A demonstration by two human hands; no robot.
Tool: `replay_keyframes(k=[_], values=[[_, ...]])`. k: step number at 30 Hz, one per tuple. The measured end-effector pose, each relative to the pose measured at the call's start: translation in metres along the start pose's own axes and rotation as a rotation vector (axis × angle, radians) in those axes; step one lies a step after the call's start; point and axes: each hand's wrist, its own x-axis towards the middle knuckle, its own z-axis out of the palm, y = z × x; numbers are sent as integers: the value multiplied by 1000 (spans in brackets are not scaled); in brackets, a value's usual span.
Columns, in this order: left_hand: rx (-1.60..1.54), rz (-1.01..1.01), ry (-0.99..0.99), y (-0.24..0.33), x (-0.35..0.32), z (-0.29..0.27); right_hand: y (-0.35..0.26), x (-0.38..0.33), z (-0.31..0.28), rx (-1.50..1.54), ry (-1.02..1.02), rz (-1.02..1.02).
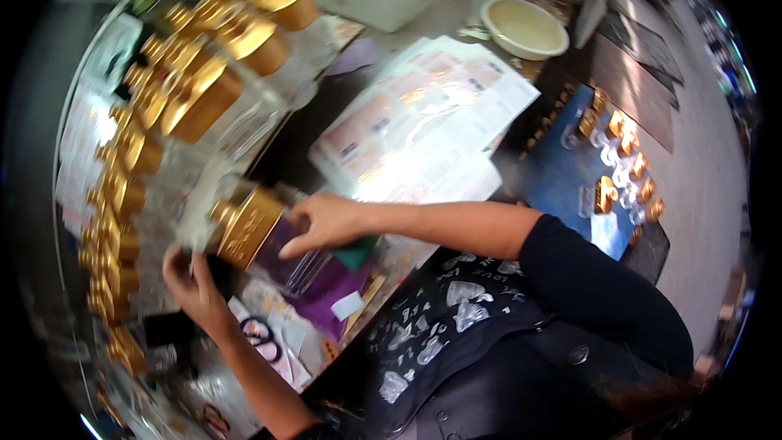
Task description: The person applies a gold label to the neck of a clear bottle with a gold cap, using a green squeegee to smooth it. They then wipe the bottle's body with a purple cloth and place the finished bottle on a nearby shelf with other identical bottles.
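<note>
My right hand [330,222] reaches across and grips a square bottle [248,226] by its clear lower part. The bottle lies tilted, with its gold shoulder and neck pointing left. Lettering seems raised on the gold side. My left hand [194,289] is just below the gold end, apart from it, with thumb and fingers spread and nothing visible between them. Under the bottle lies a purple cloth [330,305], with a small white piece of paper [348,305] on it.
More gold-topped bottles [199,102] stand in a curved row at the left. Printed sheets [423,114] cover the table beyond my right arm. Dark-handled scissors [259,332] lie near my left forearm. At the back are a plastic tub [366,0] and a cream bowl [525,28]; bottles lie on a blue board [562,167] at right.
</note>
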Motion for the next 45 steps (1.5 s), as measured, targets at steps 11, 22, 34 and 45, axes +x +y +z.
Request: replay_keyframes(k=[11, 22, 34, 45], values=[[-513, -560, -108, -6, -73, 64, 107, -117, -133, -586, 629, 118], [-477, -551, -43, -4, -74, 67, 108, -241, -150, -642, 670, 273], [-525, -516, -83, -16, -77, 59, 148, -237, -176, 341, 837, 508], [-692, -557, -129, 11, -71, 58, -6, -155, -82, 809, 321, 417]])
